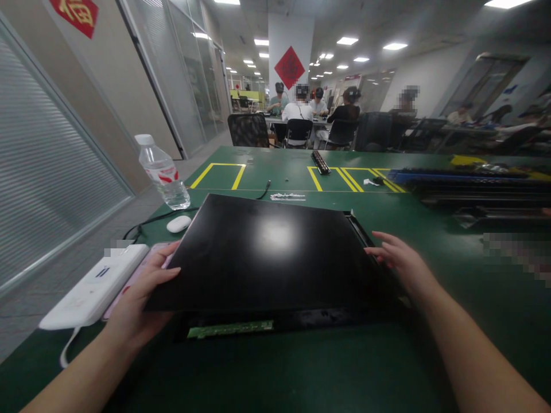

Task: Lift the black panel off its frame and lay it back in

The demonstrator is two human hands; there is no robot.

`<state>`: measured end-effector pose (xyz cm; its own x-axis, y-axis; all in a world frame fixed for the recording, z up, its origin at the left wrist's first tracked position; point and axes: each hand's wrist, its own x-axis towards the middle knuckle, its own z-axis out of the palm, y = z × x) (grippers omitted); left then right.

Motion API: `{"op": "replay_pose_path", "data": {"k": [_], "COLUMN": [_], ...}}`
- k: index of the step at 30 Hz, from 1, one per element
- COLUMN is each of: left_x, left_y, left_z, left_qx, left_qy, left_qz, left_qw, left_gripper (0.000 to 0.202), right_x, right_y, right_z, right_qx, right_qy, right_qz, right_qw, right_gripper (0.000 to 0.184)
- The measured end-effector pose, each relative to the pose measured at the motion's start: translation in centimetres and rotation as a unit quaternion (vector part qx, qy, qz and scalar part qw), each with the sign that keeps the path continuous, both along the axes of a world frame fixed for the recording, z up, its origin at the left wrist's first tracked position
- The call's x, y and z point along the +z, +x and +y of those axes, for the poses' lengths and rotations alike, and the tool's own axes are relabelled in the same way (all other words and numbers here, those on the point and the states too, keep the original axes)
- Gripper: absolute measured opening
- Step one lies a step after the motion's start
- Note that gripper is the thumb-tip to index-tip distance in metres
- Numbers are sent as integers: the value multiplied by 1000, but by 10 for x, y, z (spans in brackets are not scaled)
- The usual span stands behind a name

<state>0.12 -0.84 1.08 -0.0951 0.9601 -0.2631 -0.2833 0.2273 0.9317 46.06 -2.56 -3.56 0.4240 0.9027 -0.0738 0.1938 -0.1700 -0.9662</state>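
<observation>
A black glossy display panel (267, 258) lies over a dark shallow frame (310, 316), its left side raised. A green circuit board strip (230, 328) shows below its near edge. My left hand (148, 287) grips the panel's left side, thumb on top and the other fingers partly hidden beneath. At the right edge, my right hand (398, 258) has its fingers stretched towards the frame's side rail (360, 228); the fingertips are at the panel's edge, and whether they press on it I cannot tell.
Left of the panel are a water bottle (166, 175), a white earbud case (179, 223), a white power bank (94, 287) and a cable (150, 219). Blurred dark bars (482, 189) lie at the right. A ridged black strip (321, 163) sits farther back; people sit beyond.
</observation>
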Motion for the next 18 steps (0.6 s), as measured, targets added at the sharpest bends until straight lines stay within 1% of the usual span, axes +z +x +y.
{"op": "replay_pose_path", "data": {"k": [4,6,11,15,18], "left_x": [0,-2,-7,-10,-11], "left_y": [11,15,16,12,11], "left_z": [-4,-5,-5,-3,0], "left_qx": [-8,-16,-60,-80,-85], "left_qy": [1,-12,-38,-42,-61], "left_qz": [-3,-6,-6,-4,7], "left_qw": [1000,1000,997,996,994], "left_gripper": [65,65,77,83,87], "right_x": [-2,-1,6,8,6], "right_y": [5,8,7,5,5], "right_z": [0,-1,-3,-2,-1], "right_qx": [-22,-36,-77,-66,-59], "right_qy": [-8,-9,-28,-18,-18], "right_qz": [-15,-29,-72,-61,-73], "right_qw": [1000,999,994,996,995], "right_gripper": [62,59,54,47,47]}}
